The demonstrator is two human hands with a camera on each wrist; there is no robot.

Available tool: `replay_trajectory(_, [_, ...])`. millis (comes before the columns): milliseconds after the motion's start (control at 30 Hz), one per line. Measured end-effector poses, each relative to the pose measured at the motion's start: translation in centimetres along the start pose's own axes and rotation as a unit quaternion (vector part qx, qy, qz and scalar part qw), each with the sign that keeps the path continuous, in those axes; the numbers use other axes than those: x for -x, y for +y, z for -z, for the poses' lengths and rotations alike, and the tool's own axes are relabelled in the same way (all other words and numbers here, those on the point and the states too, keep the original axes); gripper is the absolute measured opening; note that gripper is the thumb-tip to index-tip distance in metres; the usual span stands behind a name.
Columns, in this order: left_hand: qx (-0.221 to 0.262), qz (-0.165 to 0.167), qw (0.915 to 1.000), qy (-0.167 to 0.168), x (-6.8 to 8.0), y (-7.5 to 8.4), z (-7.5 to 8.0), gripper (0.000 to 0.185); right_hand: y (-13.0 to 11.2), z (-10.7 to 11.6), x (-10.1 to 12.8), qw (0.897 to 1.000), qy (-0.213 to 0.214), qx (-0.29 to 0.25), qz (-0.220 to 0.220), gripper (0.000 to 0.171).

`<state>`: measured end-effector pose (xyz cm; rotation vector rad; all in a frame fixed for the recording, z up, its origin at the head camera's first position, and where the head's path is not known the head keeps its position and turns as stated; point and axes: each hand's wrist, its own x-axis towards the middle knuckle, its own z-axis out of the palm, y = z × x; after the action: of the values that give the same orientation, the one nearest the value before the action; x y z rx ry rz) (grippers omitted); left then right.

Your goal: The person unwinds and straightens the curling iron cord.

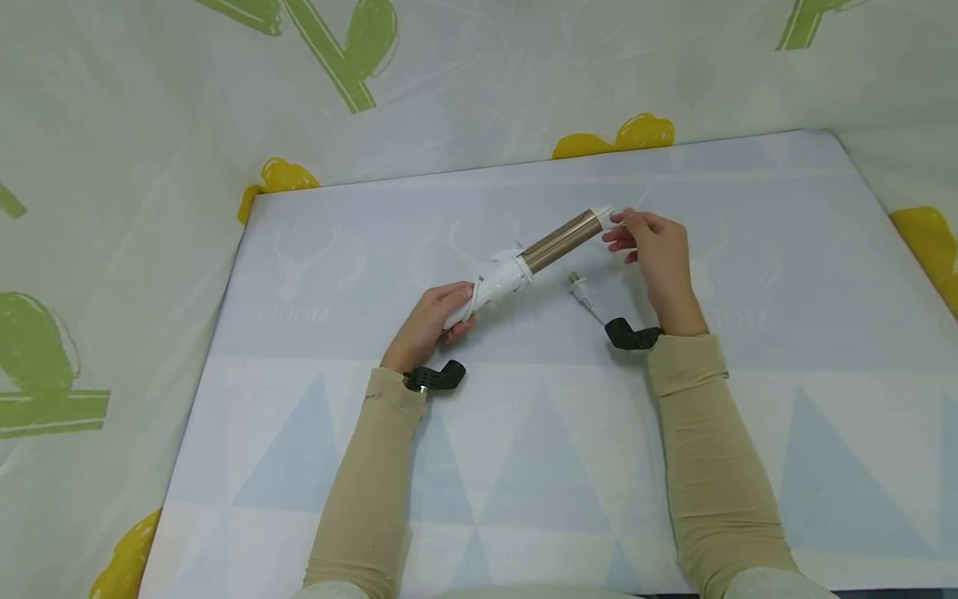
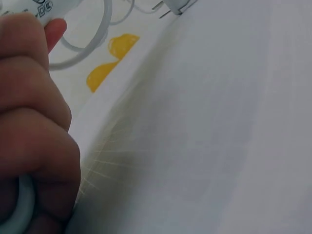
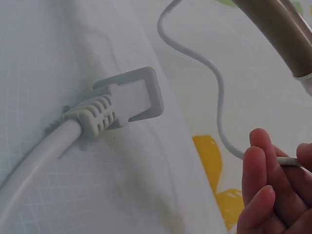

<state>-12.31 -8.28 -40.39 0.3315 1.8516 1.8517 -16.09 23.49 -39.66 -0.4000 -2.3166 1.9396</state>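
Note:
A curling iron (image 1: 563, 241) with a gold barrel and a white handle slants up to the right over the table. My left hand (image 1: 428, 323) grips its handle, thumb on top; the left wrist view shows the curled fingers (image 2: 36, 97) with cord at the palm. At the barrel's white tip, my right hand (image 1: 662, 254) pinches the white power cord (image 3: 220, 107) between thumb and fingers. Part of the cord is wrapped round the handle. Its two-pin plug (image 1: 578, 281) is between the hands, below the barrel, pins pointing away from me.
The table (image 1: 359, 433) has a pale cover with blue triangles and faint deer-head prints. Beyond its edges hangs or lies a pale sheet (image 1: 479, 100) with green and yellow shapes. A black wrist camera (image 1: 441, 376) sits on the left wrist, another black camera (image 1: 630, 334) on the right.

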Motion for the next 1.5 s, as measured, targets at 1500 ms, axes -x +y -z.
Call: replay_trajectory(1500, [-0.070,0.052,0.9962,0.008,-1.7,-1.7,0.5,0.033,-4.3,0.9,1.6,0.945,0.051,-0.298,0.128,0.030])
